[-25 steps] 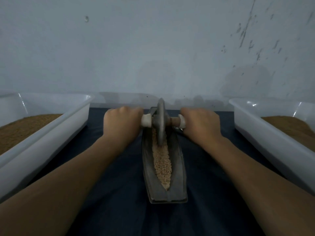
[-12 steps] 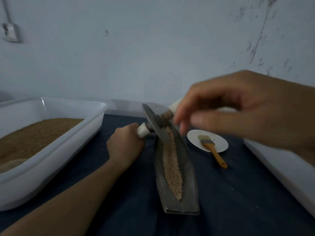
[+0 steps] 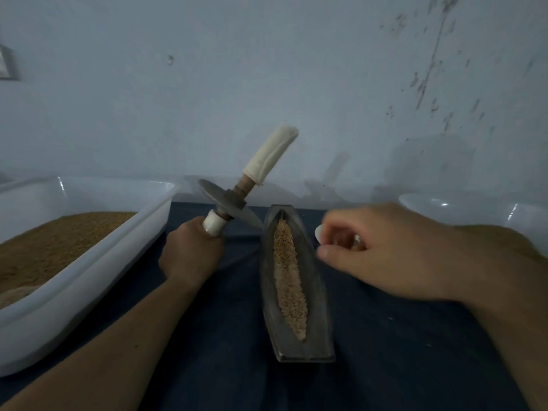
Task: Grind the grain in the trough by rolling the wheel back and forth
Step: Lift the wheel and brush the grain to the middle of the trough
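Shows grinding at a pause, on a table under dark blue cloth (image 3: 225, 375) against a pale, scuffed wall. At left, a wide white tub (image 3: 74, 292) heaped with fine brown meal (image 3: 59, 238). At right, only the corner of a second white tub (image 3: 474, 209), contents out of sight. Between them, lengthways toward the wall, a narrow boat-shaped metal trough (image 3: 318, 307), flat on the cloth.

Out of the trough and just beside its far left end, the wheel (image 3: 213, 194), steeply tilted. Disc edge close to the trough's rim, contact impossible to judge. One cloth-wrapped handle (image 3: 271, 157) pointing up toward the wall. Clamped round the lower handle, the left hand (image 3: 191, 253), fingers fully wrapped.

Off the wheel altogether, the right hand (image 3: 385, 253), blurred, fingers curled low over the cloth just right of the trough. Impossible to tell whether pinching something or closed on nothing.

Along the groove from end to end, a ridge of pale grain (image 3: 289, 280), by the look of it coarse and kernel-shaped rather than powder. Beside the right fingertips, a sliver of pale rim (image 3: 318, 232), too hidden to name.

Judged from this: no rolling under way and the grain apparently only partly broken. Probably leaves most of the back-and-forth work to do, starting with the wheel back in the groove and a hand on each handle.
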